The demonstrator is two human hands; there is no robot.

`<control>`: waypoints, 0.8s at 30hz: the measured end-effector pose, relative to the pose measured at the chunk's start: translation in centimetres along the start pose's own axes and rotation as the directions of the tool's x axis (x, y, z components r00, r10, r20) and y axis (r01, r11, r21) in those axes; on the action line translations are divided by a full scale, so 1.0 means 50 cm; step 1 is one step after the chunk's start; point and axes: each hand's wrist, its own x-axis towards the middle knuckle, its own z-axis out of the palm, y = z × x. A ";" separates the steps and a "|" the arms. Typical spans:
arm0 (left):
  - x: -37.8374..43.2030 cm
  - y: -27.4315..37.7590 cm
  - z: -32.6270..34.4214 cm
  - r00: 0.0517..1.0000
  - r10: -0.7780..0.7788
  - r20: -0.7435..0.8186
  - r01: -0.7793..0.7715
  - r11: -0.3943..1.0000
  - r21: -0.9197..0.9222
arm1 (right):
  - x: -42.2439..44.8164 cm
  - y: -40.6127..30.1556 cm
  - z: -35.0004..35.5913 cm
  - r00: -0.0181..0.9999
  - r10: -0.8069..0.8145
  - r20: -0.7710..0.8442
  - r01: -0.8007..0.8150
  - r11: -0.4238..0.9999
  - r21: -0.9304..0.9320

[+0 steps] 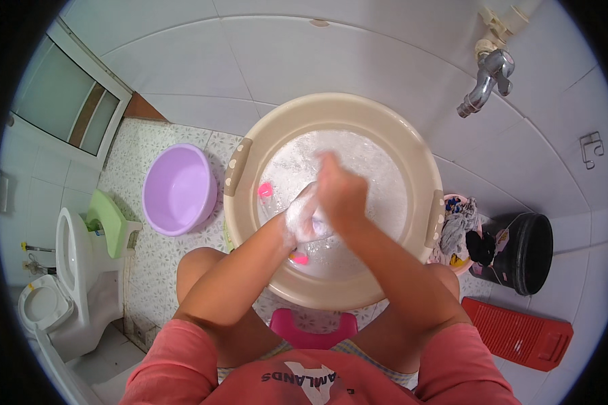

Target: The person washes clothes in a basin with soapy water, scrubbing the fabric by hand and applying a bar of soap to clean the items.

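Over a large beige plastic basin (334, 298) of foamy water (380, 177), my two hands are close together. White suds coat my left hand (301, 215), and a pale soapy patch (321, 228), perhaps wet fabric, shows beside its palm. My right hand (342, 190) is curled like a fist just right of it and blurred by motion; whether it grips anything is hidden. One bright pink item (265, 190) lies in the water near the left wall. A second pink item (299, 258) is below my left wrist.
A purple basin (180, 190) stands at left, near a green stool (106, 223) and a toilet (81, 273). Right are a pink basket of clothes (453, 233), a black bucket (517, 253) and a red washboard (522, 331). A metal tap (486, 81) juts from the wall.
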 end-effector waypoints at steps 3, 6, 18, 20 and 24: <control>-0.027 0.030 0.023 0.919 -0.006 0.393 0.038 0.997 -0.074 | 0.039 0.060 -0.019 0.993 0.054 -0.102 -0.054 0.999 0.000; -0.035 0.057 0.048 0.973 -0.006 0.232 0.004 1.000 0.009 | 0.071 0.059 -0.056 0.810 0.468 0.354 -0.548 0.819 0.171; -0.032 0.095 0.010 0.976 0.201 0.089 -0.220 0.898 0.380 | 0.046 0.093 -0.053 0.763 0.057 0.644 -0.520 0.646 0.559; -0.022 0.098 -0.001 0.952 0.302 0.059 -0.294 0.835 0.465 | 0.043 0.114 -0.043 0.748 0.001 0.664 -0.398 0.802 0.446; -0.023 0.116 -0.005 0.842 0.539 0.031 -0.373 0.540 0.755 | 0.057 0.098 -0.051 0.628 0.151 0.764 -0.535 0.796 0.282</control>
